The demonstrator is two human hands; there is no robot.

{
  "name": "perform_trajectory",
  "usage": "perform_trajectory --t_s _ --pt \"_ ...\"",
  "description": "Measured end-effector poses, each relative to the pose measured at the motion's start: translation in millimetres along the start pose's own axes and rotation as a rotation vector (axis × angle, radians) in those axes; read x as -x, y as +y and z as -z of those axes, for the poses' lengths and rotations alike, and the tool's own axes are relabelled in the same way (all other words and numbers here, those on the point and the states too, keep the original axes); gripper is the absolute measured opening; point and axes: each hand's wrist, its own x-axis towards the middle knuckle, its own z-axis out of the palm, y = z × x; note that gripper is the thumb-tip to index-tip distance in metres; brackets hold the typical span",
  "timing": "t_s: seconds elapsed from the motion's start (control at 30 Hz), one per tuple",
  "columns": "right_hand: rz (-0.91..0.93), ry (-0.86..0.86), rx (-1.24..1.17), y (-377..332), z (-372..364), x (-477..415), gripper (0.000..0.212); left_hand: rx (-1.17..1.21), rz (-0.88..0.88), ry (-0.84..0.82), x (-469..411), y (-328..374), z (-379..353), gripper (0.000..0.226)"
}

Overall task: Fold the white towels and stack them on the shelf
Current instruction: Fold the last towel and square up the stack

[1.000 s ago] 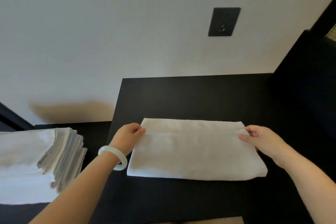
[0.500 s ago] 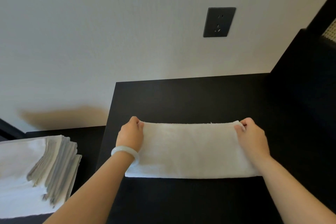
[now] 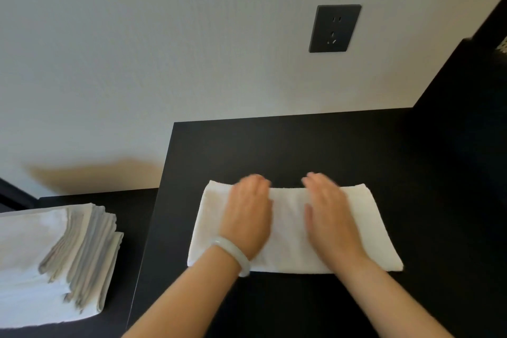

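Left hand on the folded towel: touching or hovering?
Touching. The head view shows the left hand lying flat, palm down, on the folded towel, with no gap under the palm; the fingertips are motion-blurred.

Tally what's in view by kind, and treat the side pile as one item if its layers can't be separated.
towel under the hands: 1
stack of towels: 1 (layers too tight to count)
hands: 2, the left hand and the right hand, both flat on the towel
bracelet: 1
wall socket: 1
Total: 6

fingertips (image 3: pixel 256 179) of left hand (image 3: pixel 247 217) and right hand (image 3: pixel 329 217) are blurred; towel stack (image 3: pixel 41 261) cropped left.
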Motion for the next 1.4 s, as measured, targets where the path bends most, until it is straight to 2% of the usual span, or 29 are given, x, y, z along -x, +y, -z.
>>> perform_trajectory --t_s 0.03,0.07,0.13,0.17,0.3,0.47,0.57,0.63,0.73,0.8,0.87,0.97,1.07,1.13,1.2,1.3,1.37,1.4 --pt "0.048 -0.11 -0.029 -15 -6 3 0.054 0.042 -0.069 -0.063 2 14 -9 0.033" --pt "0.065 -0.201 -0.041 -24 -13 5 0.058 0.055 -0.064 -0.173 4 23 -18 0.044" --pt "0.022 -0.329 0.028 -24 -23 6 0.06 -0.023 0.025 -0.353 11 21 -31 0.055" --pt "-0.018 -0.348 0.066 -16 -24 7 0.062 -0.062 0.069 -0.39 16 13 -34 0.057" --pt "-0.272 -0.263 0.215 51 -5 21 0.071 -0.174 0.27 -0.334 39 -27 -31 0.066" --pt "-0.291 -0.372 0.284 76 9 24 0.072 -0.187 0.383 -0.342 42 -37 -21 0.07" --pt "-0.259 -0.271 0.302 50 12 15 0.071 -0.222 0.334 -0.299 34 -19 -17 0.07" --pt "-0.144 -0.213 0.227 20 9 13 0.066 -0.128 0.203 -0.253 27 8 -17 0.067" --pt "0.008 -0.297 0.179 -14 -11 22 0.061 -0.076 0.016 -0.262 31 41 -31 0.06" --pt "-0.065 -0.343 0.175 -7 -15 28 0.058 -0.087 0.062 -0.327 43 34 -37 0.057" --pt "-0.169 -0.322 0.173 20 -8 37 0.06 -0.095 0.146 -0.323 54 14 -35 0.056" --pt "-0.268 -0.292 0.238 66 13 53 0.067 -0.13 0.256 -0.273 66 -14 -25 0.065" --pt "-0.387 -0.326 0.225 86 28 59 0.074 -0.193 0.294 -0.311 72 -28 -14 0.074" --pt "-0.352 -0.247 0.288 76 29 53 0.075 -0.205 0.285 -0.327 67 -24 -12 0.08" --pt "-0.232 -0.186 0.26 53 23 39 0.073 -0.179 0.224 -0.31 52 -14 -15 0.074" --pt "-0.042 -0.31 0.174 30 -1 20 0.067 -0.116 0.117 -0.374 34 -6 -26 0.063" --pt "-0.078 -0.402 0.176 39 -7 15 0.065 -0.164 0.147 -0.405 33 -18 -28 0.064" --pt "-0.121 -0.381 0.196 49 -5 15 0.066 -0.2 0.178 -0.393 36 -28 -28 0.065"
